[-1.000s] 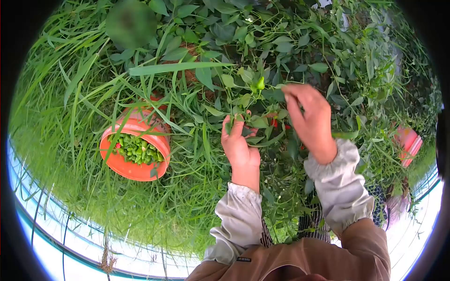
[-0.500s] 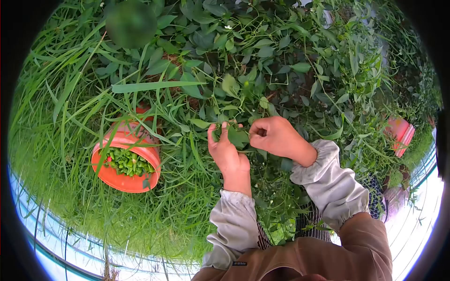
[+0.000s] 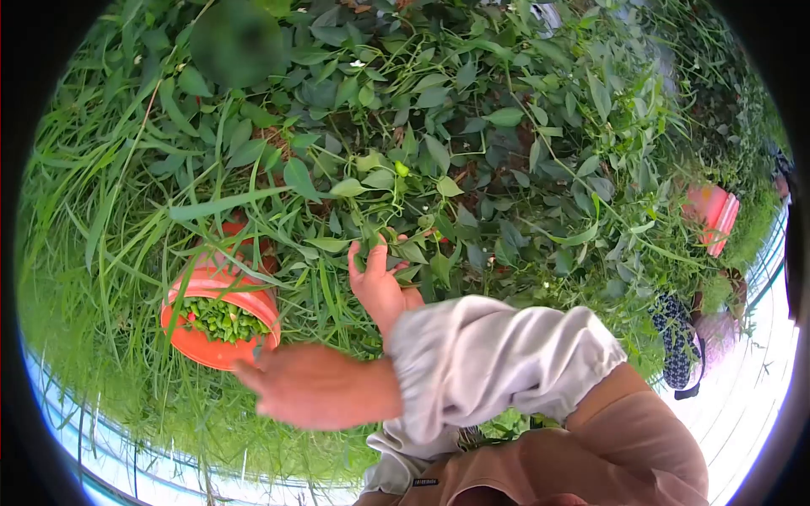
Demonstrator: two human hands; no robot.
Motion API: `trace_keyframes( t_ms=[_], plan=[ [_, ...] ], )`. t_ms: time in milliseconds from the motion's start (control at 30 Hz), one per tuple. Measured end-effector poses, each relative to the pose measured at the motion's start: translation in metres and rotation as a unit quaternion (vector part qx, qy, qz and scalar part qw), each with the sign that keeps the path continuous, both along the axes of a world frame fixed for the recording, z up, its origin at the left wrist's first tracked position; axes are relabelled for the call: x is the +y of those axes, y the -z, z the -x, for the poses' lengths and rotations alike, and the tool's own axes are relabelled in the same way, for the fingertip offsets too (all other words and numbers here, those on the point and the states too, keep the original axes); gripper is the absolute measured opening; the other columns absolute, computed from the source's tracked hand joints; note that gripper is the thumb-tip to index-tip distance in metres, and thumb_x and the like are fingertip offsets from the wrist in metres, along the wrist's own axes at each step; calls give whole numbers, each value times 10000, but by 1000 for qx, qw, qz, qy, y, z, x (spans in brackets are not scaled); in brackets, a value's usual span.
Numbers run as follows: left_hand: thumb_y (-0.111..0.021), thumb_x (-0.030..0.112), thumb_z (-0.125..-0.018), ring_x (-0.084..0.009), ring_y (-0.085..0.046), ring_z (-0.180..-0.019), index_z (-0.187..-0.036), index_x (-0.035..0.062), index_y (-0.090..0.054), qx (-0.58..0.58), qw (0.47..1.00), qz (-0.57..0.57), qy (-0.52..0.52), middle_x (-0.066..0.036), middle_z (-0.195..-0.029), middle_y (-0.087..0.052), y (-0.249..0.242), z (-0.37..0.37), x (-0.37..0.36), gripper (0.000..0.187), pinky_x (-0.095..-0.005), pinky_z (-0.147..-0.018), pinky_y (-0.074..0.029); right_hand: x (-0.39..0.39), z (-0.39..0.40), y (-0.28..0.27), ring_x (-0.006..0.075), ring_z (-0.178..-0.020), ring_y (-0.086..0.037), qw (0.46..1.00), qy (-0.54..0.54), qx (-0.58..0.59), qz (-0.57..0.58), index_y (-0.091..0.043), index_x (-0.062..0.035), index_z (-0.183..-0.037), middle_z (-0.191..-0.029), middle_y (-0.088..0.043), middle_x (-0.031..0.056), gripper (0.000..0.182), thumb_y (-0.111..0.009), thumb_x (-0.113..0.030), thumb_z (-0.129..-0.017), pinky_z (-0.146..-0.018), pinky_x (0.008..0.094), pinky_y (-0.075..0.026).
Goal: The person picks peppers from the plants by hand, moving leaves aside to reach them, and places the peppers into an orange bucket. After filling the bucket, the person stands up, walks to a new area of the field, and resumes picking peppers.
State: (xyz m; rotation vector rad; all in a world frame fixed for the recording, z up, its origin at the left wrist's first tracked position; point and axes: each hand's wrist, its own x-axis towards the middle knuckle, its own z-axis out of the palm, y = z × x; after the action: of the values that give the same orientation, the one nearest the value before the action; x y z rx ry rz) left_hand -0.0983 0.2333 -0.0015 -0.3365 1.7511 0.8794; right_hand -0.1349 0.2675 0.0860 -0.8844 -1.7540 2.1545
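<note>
My left hand (image 3: 380, 289) is among the leaves of a pepper plant (image 3: 405, 251), fingers upward and curled around a leafy sprig. Just above it, a small light-green pepper (image 3: 401, 169) shows on the plant. Stretched across my left forearm, my right hand (image 3: 325, 386) is beside the mouth of an orange bucket (image 3: 198, 344). Motion smears its fingers, so whether they hold anything cannot be made out. The bucket lies tilted in the grass, with many small green peppers (image 3: 224, 322) and a bit of red inside.
Tall grass (image 3: 110, 253) surrounds the bucket, and a long blade (image 3: 228, 202) arches above it. Dense pepper foliage (image 3: 506, 160) spreads ahead and to the right. Another red-orange bucket (image 3: 713, 215) stands at far right, near a patterned shoe (image 3: 675, 341).
My right hand has left the plant and swung left and down, over my left arm, to the bucket's mouth. My left hand has stayed in the leaves, while the view has shifted slightly.
</note>
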Motion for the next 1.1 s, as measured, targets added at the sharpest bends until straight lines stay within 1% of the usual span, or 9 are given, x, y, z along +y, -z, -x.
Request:
trace_keyframes(
  t_ms=[167, 267, 433, 600, 667, 800, 833, 933, 1100],
  plan=[
    [-573, 46, -879, -202, -643, -824, -1266, 22, -418, 20, 1000, -2, -13, -103, -984, -635, -1, -6, -1, 418, -297, -649, -516, 46, -67, 35, 295, -791, -609, 943, 129, -170, -256, -600, -12, -964, -893, -592, 134, 278, -602, -234, -797, -656, 397, -522],
    [-580, -15, -839, -179, -631, -814, -1234, 26, -442, 27, 998, -43, -44, -100, -1008, -633, 6, -3, -11, 420, -293, -652, -492, 87, -198, 81, 306, -810, -620, 809, 238, -332, -422, -649, -47, -964, -902, -638, 132, 160, -623, -119, -823, -712, 386, -516],
    [-608, 19, -852, -173, -602, -744, -1243, 21, -452, 93, 995, -32, 11, -83, -1026, -623, 6, -6, -9, 421, -296, -611, -470, 90, -358, 94, 348, -802, -630, 670, 149, -681, -256, -625, -64, -918, -830, -650, 159, 144, -539, -143, -833, -715, 433, -507],
    [-639, -53, -783, -233, -529, -996, -1318, 52, -402, 238, 951, -147, 133, -108, -1216, -476, -5, -30, 8, 595, -356, -884, -446, 69, -387, 102, 343, -787, -643, 697, 122, -677, -201, -641, -104, -932, -837, -670, 133, 180, -565, -244, -850, -701, 433, -507],
    [-639, -66, -750, -296, -482, -1091, -1355, 55, -381, 450, 801, -89, 385, -137, -1259, -438, -18, -38, 17, 669, -415, -1019, -343, 68, -370, 104, 341, -798, -650, 713, 174, -661, -157, -651, -119, -964, -849, -676, 130, 193, -574, -265, -864, -710, 425, -514],
    [-648, 2, -770, -310, -499, -1199, -1205, 36, -560, 427, 674, -325, 508, -140, -1233, -559, -10, -40, 11, 445, -423, -1034, -352, 63, -361, 114, 231, -627, -613, 717, 219, -658, -73, -637, -94, -1079, -749, -659, 111, 265, -573, -269, -891, -625, 356, -498],
    [-647, 18, -780, -307, -526, -1171, -1147, 36, -595, 361, 715, -344, 489, -130, -1162, -599, -6, -46, 6, 371, -429, -1018, -369, 63, -360, 113, 126, -471, -571, 720, 233, -653, 3, -616, -69, -1143, -651, -643, 85, 298, -556, -257, -920, -539, 300, -473],
    [-661, 67, -832, -243, -584, -1095, -1107, 23, -630, 219, 785, -327, 478, -122, -1137, -639, -6, -63, 3, 280, -361, -959, -429, 60, -364, 124, 122, -440, -522, 794, 323, -444, 260, -610, 17, -1091, -604, -608, 65, 303, -542, -233, -935, -433, 268, -419],
    [-624, 82, -882, -116, -607, -914, -1162, 3, -579, 68, 890, -209, 400, -71, -1097, -629, 11, -76, -7, 295, -260, -822, -479, 38, -361, 165, 33, -428, -377, 709, 452, -233, 488, -511, 29, -1203, -575, -469, -29, 483, -548, -380, -949, -380, 182, -321]
  ],
)
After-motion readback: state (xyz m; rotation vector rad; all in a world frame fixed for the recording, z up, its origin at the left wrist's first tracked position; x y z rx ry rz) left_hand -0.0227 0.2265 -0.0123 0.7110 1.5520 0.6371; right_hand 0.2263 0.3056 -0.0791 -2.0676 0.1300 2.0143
